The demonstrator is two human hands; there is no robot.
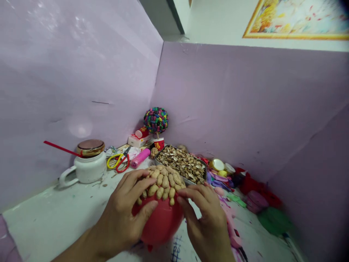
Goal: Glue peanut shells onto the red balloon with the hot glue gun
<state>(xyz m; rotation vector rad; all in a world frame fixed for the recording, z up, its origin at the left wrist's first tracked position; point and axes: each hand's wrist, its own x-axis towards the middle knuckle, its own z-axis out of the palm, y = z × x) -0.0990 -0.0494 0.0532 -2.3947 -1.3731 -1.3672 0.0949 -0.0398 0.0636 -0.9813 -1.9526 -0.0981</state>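
A red balloon (162, 223) sits low in the middle of the view, its knot pointing down. Whole peanuts (163, 181) cover its upper part in rows. My left hand (128, 207) grips the balloon's left side, fingertips on the peanuts and thumb on the red surface. On the right side, my right hand (203, 214) has its thumb and index finger pinched together at the edge of the peanuts; what lies between them is too small to make out. Behind the balloon stands a metal tray (206, 174) full of broken shells (181, 162).
A white mug (91, 169) with a brown lid and red stick stands left. Scissors (122, 162), a pink roll (140, 158) and a colourful ball (156, 120) above a red cup (159, 143) are behind. Coloured balloons and jars (217, 165) lie right.
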